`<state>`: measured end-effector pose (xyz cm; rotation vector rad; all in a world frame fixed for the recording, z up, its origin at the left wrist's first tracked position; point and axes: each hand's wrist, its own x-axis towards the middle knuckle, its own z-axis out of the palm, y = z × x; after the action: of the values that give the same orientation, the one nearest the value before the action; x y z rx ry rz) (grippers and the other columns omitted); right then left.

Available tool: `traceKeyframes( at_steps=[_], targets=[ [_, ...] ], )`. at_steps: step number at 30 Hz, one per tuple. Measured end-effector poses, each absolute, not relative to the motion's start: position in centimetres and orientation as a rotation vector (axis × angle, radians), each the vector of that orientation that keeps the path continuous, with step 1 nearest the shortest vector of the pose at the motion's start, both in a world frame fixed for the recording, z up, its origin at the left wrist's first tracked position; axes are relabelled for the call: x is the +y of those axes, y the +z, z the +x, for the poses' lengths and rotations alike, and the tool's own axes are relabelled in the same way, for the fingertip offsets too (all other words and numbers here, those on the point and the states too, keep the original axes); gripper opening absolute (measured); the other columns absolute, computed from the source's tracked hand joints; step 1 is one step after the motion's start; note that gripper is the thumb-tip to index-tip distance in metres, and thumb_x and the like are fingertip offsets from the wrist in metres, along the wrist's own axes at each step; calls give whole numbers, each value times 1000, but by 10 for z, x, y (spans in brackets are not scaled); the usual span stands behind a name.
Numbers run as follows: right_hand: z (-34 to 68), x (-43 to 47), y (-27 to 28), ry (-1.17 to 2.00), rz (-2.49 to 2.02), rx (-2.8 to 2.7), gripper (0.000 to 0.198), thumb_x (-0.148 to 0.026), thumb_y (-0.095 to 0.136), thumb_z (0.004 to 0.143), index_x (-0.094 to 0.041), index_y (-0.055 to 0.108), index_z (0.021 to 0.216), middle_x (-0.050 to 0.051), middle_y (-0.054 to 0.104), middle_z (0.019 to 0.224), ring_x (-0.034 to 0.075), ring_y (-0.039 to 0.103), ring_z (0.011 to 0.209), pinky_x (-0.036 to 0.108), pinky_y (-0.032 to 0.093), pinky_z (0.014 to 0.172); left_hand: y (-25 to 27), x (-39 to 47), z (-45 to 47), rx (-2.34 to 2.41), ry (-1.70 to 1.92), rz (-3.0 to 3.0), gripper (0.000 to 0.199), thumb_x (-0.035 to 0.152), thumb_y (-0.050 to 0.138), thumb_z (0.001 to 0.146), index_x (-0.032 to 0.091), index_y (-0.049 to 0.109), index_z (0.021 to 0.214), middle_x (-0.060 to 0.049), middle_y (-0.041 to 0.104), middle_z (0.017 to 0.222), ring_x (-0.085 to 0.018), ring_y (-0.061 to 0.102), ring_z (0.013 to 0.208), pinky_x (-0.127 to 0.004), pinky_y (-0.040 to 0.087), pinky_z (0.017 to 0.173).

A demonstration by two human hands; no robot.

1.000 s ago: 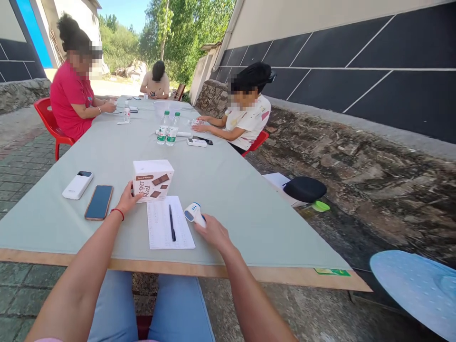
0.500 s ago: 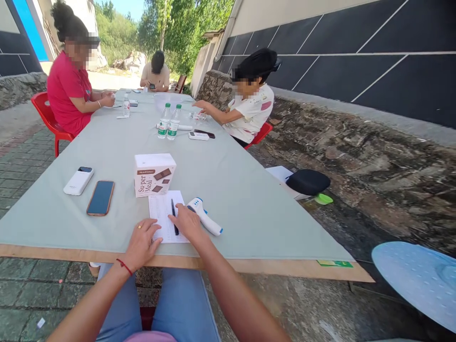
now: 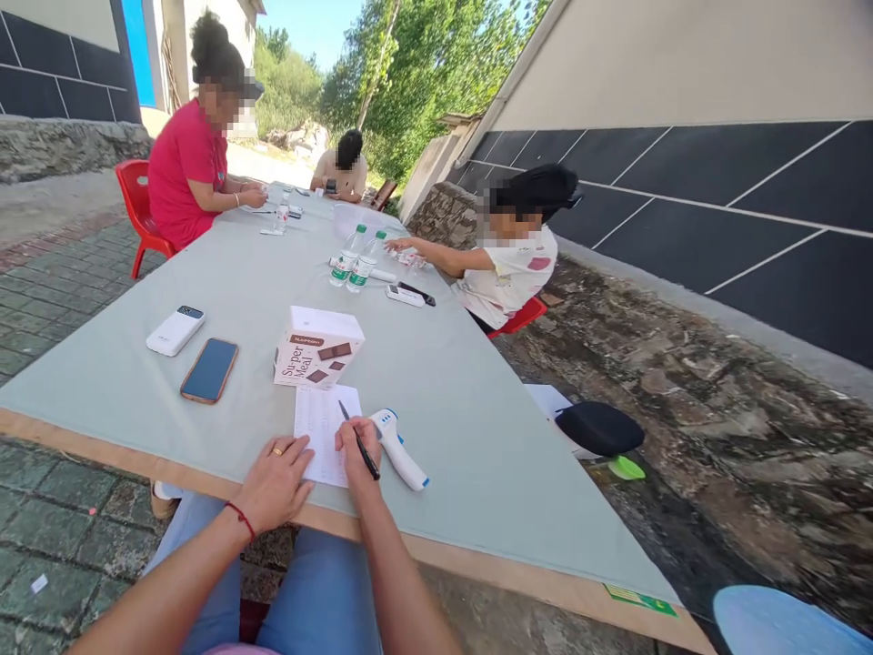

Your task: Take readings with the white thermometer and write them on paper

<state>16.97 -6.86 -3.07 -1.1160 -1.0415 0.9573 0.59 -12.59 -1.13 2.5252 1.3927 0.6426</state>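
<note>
My right hand (image 3: pixel 359 448) grips a black pen (image 3: pixel 360 442) and rests over the right side of a white sheet of paper (image 3: pixel 320 441) with rows of faint printing. My left hand (image 3: pixel 278 478) lies flat with fingers stretched, its fingertips on the paper's left edge. Just behind the sheet stands a white carton (image 3: pixel 319 350) printed "Su-per Meal". To the right of my right hand lies a white and blue infrared thermometer (image 3: pixel 402 455).
A phone (image 3: pixel 210 370) and a white power bank (image 3: pixel 175 330) lie on the left of the table (image 3: pixel 477 473). Two green-capped water bottles (image 3: pixel 356 259) stand farther back. Three people sit around the far part; one person's hand (image 3: pixel 404 245) is over small items at the right.
My right hand has picked up the pen from the paper and now holds it in a writing grip. My left hand stays by the paper's left edge. The view has tilted.
</note>
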Motion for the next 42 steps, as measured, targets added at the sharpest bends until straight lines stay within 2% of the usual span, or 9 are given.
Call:
traceKeyframes(
  at_steps=[1, 3, 5, 8, 10, 15, 34, 42],
  targets=[
    [167, -70, -32, 1001, -1110, -1043, 29, -50, 57, 81, -21, 55, 85, -8, 45, 55, 11, 44, 51, 26, 40, 55, -11, -126, 6, 1397, 623, 2535, 37, 29, 55, 87, 22, 56, 124, -11, 54, 137, -28, 48, 123, -47, 36, 106],
    [165, -72, -34, 1083, -1102, -1049, 33, -51, 53, 82, -20, 60, 89, -6, 53, 58, 12, 50, 54, 28, 43, 58, -10, -126, 6, 1408, 564, 2563, 39, 31, 52, 89, 21, 54, 127, -10, 53, 140, -27, 47, 125, -45, 35, 107],
    [165, -72, -36, 1114, -1148, -1057, 34, -47, 57, 76, -20, 64, 95, -1, 63, 68, 15, 58, 63, 31, 48, 65, -9, -126, 5, 1424, 503, 2592, 40, 32, 50, 91, 20, 52, 129, -9, 51, 142, -26, 45, 127, -43, 34, 108],
    [166, -70, -40, 1056, -1260, -1108, 28, -38, 64, 64, -20, 68, 85, 2, 68, 73, 18, 61, 66, 33, 49, 66, -9, -125, 5, 1443, 469, 2616, 41, 33, 51, 91, 18, 52, 129, -9, 51, 142, -25, 44, 127, -42, 33, 109],
    [165, -70, -43, 968, -1305, -1138, 22, -35, 63, 61, -20, 67, 77, 1, 67, 70, 18, 59, 65, 32, 48, 63, -9, -125, 5, 1447, 471, 2624, 41, 34, 51, 91, 19, 52, 129, -8, 51, 142, -25, 44, 127, -42, 33, 109],
    [159, -70, -48, 836, -1367, -1174, 17, -37, 57, 65, -21, 61, 69, -1, 60, 60, 16, 53, 56, 29, 44, 55, -10, -125, 6, 1455, 475, 2629, 41, 35, 51, 91, 19, 52, 129, -9, 51, 141, -25, 46, 125, -42, 33, 108],
    [159, -69, -53, 777, -1374, -1323, 18, -36, 54, 72, -20, 62, 74, 1, 64, 67, 17, 57, 64, 31, 47, 66, -7, -126, 6, 1432, 495, 2630, 41, 33, 51, 91, 18, 51, 129, -9, 52, 139, -25, 46, 124, -41, 34, 107],
    [160, -70, -51, 765, -1385, -1321, 18, -36, 53, 70, -20, 61, 73, 1, 64, 65, 17, 57, 62, 31, 47, 64, -8, -126, 6, 1441, 494, 2636, 41, 34, 51, 91, 18, 51, 129, -9, 52, 140, -25, 45, 125, -41, 34, 107]
  ],
)
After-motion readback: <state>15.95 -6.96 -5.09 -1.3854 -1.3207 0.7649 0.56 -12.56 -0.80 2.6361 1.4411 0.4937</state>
